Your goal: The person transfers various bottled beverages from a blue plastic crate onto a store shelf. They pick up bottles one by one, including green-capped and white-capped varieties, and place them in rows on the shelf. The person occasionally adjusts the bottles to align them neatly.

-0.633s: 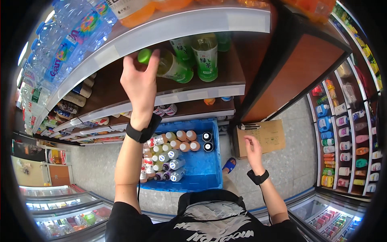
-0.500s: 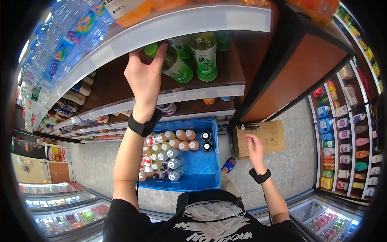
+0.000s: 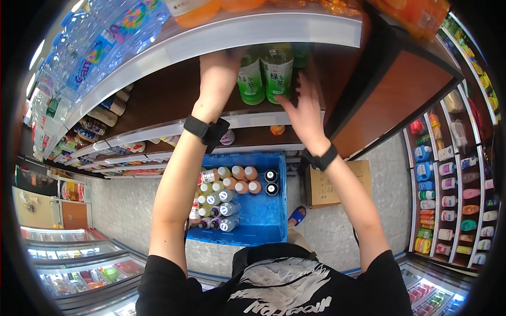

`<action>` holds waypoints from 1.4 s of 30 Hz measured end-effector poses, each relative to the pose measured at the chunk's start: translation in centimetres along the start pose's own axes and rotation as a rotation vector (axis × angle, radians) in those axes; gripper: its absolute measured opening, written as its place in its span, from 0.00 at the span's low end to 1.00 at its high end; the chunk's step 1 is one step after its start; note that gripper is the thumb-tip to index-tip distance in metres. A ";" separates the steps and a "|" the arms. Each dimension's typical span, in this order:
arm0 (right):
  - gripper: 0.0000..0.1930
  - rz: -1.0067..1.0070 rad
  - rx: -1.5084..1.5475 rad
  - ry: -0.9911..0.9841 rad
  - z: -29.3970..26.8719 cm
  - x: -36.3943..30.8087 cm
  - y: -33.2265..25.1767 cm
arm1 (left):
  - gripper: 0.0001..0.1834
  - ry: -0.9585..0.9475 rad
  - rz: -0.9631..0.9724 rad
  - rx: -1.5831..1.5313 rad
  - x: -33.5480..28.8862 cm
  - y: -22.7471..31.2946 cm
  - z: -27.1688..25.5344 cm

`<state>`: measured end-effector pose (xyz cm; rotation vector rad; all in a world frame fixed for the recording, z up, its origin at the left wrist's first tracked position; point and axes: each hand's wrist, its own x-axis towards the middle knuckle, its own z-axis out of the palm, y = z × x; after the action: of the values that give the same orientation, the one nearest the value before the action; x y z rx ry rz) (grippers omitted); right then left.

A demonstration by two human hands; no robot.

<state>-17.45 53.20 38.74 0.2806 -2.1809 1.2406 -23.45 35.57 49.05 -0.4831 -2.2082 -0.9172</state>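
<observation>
Two green tea bottles stand upright side by side on a brown shelf (image 3: 174, 95): the left bottle (image 3: 251, 83) and the right bottle (image 3: 278, 76). Part of another green bottle (image 3: 301, 56) shows behind them. My left hand (image 3: 220, 71) reaches in beside the left bottle, its fingers hidden beneath the upper shelf's edge, so whether it grips the bottle's top is unclear. To the right of the pair is my right hand (image 3: 304, 108), fingers apart, the thumb at the lower side of the right bottle. I see nothing held in it.
The upper shelf's pale edge strip (image 3: 274, 31) overhangs the bottles. A dark upright panel (image 3: 390, 95) bounds the shelf on the right. Below, a blue crate (image 3: 258, 224) holds several drink bottles (image 3: 226, 195), with a cardboard box (image 3: 337, 184) beside it. Large water bottles (image 3: 105, 50) stand upper left.
My left hand has moved right, and the tilted green tea bottle it held now stands upright beside the other. My right hand has risen from above the cardboard box to the bottles.
</observation>
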 end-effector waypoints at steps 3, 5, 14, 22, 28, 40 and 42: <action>0.27 -0.007 -0.098 -0.037 1.8 1.7 1.1 | 0.24 -0.091 -0.177 -0.053 -1.4 -0.4 -0.8; 0.27 0.004 -0.057 -0.046 2.1 2.1 3.0 | 0.26 -0.099 -0.196 0.011 -2.7 -0.9 -1.1; 0.21 0.043 0.015 -0.014 2.2 1.4 1.6 | 0.19 -0.278 -0.366 -0.291 -17.3 -3.3 -7.2; 0.07 -0.072 -0.140 -0.326 5.9 -16.5 0.1 | 0.13 -0.626 -1.015 -0.239 -49.0 -6.1 -16.6; 0.25 0.498 -0.597 -1.047 14.9 -30.6 10.5 | 0.13 -0.535 -1.333 -0.184 -57.6 -3.2 -26.8; 0.23 0.482 -0.591 -0.890 16.4 -34.7 10.0 | 0.13 -0.561 -1.343 -0.070 -60.4 -3.9 -34.1; 0.25 0.480 -0.486 -0.896 14.3 -32.8 8.6 | 0.13 -0.619 -1.242 -0.143 -59.0 -5.8 -32.7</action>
<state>-1.13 42.30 7.64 0.1109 -3.3948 0.8165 29.09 3.52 20.85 0.7923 -2.9952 -1.6919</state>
